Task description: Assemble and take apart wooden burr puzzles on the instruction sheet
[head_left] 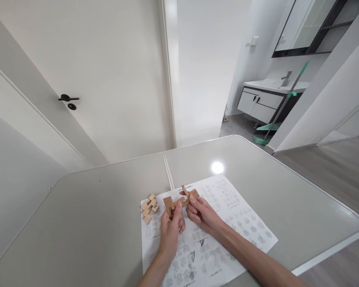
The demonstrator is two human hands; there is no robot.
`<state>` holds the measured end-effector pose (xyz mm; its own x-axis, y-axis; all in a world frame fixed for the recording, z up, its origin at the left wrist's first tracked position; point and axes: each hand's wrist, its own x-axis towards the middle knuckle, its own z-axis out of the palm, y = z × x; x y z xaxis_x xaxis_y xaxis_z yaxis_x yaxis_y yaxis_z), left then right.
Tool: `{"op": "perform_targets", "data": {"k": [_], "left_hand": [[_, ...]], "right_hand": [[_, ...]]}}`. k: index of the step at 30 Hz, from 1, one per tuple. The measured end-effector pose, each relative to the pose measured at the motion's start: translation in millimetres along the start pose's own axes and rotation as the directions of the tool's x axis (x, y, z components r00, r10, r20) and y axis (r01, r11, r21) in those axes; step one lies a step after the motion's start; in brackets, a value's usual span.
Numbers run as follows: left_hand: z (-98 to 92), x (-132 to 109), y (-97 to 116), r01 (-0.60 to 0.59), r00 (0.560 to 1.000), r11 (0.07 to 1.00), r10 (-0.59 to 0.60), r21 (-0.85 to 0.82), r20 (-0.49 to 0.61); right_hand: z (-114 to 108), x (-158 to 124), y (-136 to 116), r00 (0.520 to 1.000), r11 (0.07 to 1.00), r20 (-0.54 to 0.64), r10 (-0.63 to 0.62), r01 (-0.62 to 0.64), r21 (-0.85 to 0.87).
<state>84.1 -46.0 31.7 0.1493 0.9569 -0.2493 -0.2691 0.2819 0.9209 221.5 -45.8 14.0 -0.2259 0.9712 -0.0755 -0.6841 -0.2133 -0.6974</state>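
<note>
My left hand (pixel 171 229) is closed on a brown notched wooden puzzle piece (pixel 168 203), thumb on top. My right hand (pixel 202 213) pinches another brown wooden puzzle piece (pixel 194 193), from which a thin bar sticks up. Between the hands the brown pieces meet or overlap; whether they are joined I cannot tell. Both are held above a large printed sheet (pixel 227 199) covered with small grey diagrams. Left of my left hand, on the sheet's upper left corner, sits a cluster of pale wooden blocks (pixel 150 208) fitted together.
The sheet lies on a grey table (pixel 107 223) with a seam (pixel 168 171) across it. Beyond its far edge stands a white door (pixel 116 79) with a black handle (pixel 68 98). At the back right are a washbasin cabinet (pixel 260 101) and a green dustpan (pixel 261 138).
</note>
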Motion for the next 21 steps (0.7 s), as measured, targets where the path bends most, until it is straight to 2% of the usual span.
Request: {"op": "perform_targets", "data": {"k": [5, 14, 21], "left_hand": [[-1.2, 0.8, 1.1, 0.001, 1.000, 1.000, -0.001, -0.013, 0.000], [-3.2, 2.5, -1.7, -0.017, 1.000, 1.000, 0.017, -0.007, 0.018], [-2.2, 1.8, -1.5, -0.002, 1.000, 1.000, 0.002, 0.002, 0.009]], "right_hand": [[-3.9, 1.9, -6.2, 1.000, 1.000, -0.024, -0.018, 0.018, 0.013], [-5.3, 1.9, -5.7, 1.000, 1.000, 0.015, 0.002, -0.002, -0.003], [-0.1, 0.3, -6.3, 1.000, 1.000, 0.007, 0.015, -0.015, -0.008]]}}
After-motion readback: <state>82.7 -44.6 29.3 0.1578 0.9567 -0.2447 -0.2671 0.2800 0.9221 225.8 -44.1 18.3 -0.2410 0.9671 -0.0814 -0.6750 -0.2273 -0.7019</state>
